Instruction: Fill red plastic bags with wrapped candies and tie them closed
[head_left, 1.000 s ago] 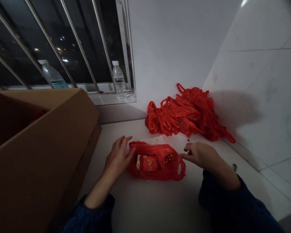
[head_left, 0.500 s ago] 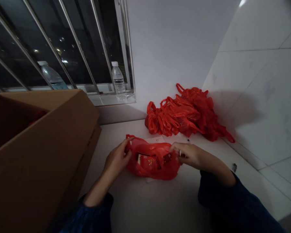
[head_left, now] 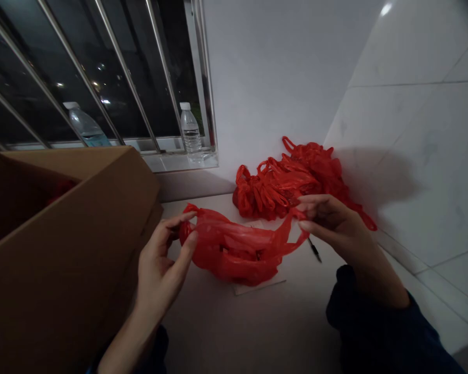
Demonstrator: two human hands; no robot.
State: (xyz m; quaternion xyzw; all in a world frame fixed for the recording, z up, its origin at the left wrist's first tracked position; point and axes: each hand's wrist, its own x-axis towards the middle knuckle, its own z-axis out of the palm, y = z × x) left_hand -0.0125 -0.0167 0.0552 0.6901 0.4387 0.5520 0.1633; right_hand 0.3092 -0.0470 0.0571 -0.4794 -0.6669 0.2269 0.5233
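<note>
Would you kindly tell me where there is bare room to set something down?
The white tabletop looks bare between the dark-blue sleeves, in front of the white paper; another strip lies between the right sleeve and the white tiled wall. It's crowded centrally, where left hand and right hand hold the red plastic bag, and behind, under heaped red bags.

Carton (head_left: 70, 249) blocks left; near tabletop (head_left: 253, 332) open

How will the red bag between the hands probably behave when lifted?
The red bag is probably floppy, as its thin film wrinkles. It would perhaps sag midway, since it droops between the left hand and right hand.
</note>
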